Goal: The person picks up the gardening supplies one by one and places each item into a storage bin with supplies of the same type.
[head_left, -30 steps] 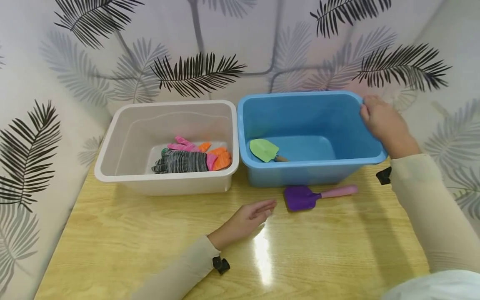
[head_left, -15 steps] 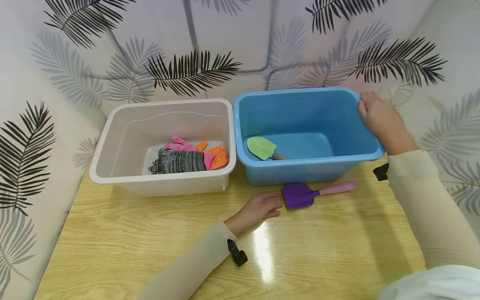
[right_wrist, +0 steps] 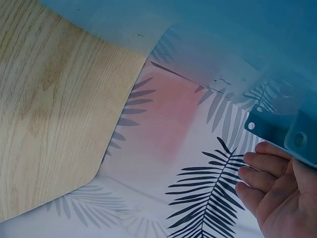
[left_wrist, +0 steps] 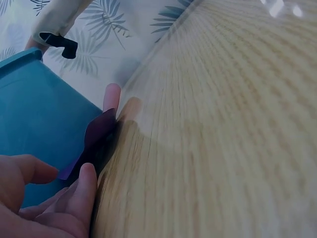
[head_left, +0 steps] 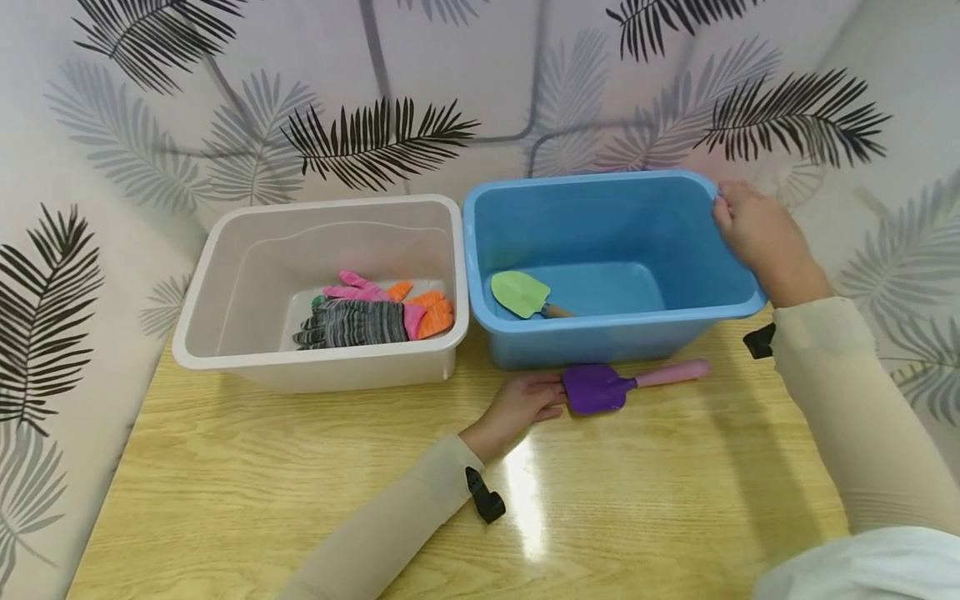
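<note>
In the head view a blue plastic bin [head_left: 607,329] holds a trowel [head_left: 520,293] with a light green blade and a wooden handle. My right hand [head_left: 765,242] grips the bin's right-hand rim, and the right wrist view shows its fingers [right_wrist: 262,171] curled under that rim. In front of the bin a toy shovel [head_left: 596,389] with a purple blade and pink handle lies on the table. My left hand [head_left: 517,410] reaches to the left edge of the blade. From the left wrist the blade's corner [left_wrist: 69,171] shows between the thumb and fingers, which stand apart.
A beige bin [head_left: 337,367] stands left of the blue one, their rims meeting. Inside it lie gloves [head_left: 363,321] in grey, pink and orange. Both bins stand at the back of the wooden table [head_left: 300,467], before a leaf-patterned cloth [head_left: 450,67].
My left hand has moved right and slightly forward to the shovel's blade, its fingers parting. My right hand has kept its grip on the bin. The head view has shifted slightly.
</note>
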`<state>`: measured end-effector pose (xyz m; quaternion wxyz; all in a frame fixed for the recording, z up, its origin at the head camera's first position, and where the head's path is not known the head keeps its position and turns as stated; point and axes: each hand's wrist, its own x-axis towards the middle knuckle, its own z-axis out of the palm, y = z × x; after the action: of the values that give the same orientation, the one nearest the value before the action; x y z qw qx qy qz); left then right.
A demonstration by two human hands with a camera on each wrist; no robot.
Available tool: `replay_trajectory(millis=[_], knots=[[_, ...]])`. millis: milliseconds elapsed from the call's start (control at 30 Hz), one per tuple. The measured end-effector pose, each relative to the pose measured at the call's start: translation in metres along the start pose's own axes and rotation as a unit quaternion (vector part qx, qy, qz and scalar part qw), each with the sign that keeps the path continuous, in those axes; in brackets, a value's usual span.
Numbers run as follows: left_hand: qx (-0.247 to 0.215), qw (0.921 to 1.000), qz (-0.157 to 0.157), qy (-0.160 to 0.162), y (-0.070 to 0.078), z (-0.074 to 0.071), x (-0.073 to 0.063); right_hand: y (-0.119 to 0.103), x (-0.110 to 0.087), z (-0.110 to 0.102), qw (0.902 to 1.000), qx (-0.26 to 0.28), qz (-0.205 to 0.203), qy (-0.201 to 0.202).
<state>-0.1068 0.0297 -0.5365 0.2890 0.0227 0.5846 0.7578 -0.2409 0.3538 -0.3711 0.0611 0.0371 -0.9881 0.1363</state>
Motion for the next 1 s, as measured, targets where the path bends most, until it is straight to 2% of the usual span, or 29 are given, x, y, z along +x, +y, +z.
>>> replay_trajectory(millis=[267, 500, 700, 800, 867, 900, 933, 1000], knots=[[0.018, 0.9995, 0.027, 0.002, 0.003, -0.001, 0.007, 0.001, 0.0, 0.0, 0.9999, 0.002, -0.003, 0.01], [0.014, 0.9998, 0.011, 0.008, 0.004, 0.009, 0.008, 0.001, 0.0, 0.002, 0.9998, 0.002, -0.005, 0.021], [0.067, 0.9973, -0.028, -0.009, 0.006, 0.012, 0.005, 0.003, 0.0, 0.002, 0.9996, 0.01, -0.004, 0.026], [0.12, 0.9923, -0.025, -0.02, 0.01, 0.012, 0.006, 0.003, 0.0, 0.001, 0.9995, 0.011, -0.004, 0.028], [0.195, 0.9804, 0.004, -0.024, 0.014, 0.014, 0.006, 0.002, 0.0, 0.001, 0.9994, 0.013, -0.006, 0.03], [0.243, 0.9696, 0.025, -0.022, 0.016, 0.015, 0.007, 0.002, 0.0, 0.001, 0.9994, 0.013, -0.007, 0.031], [0.299, 0.9529, 0.049, -0.021, 0.018, 0.016, 0.008, 0.001, 0.0, 0.001, 0.9994, 0.013, -0.008, 0.031], [0.413, 0.9055, 0.096, -0.013, 0.025, 0.021, 0.009, 0.0, -0.001, 0.002, 0.9993, 0.015, -0.008, 0.033]])
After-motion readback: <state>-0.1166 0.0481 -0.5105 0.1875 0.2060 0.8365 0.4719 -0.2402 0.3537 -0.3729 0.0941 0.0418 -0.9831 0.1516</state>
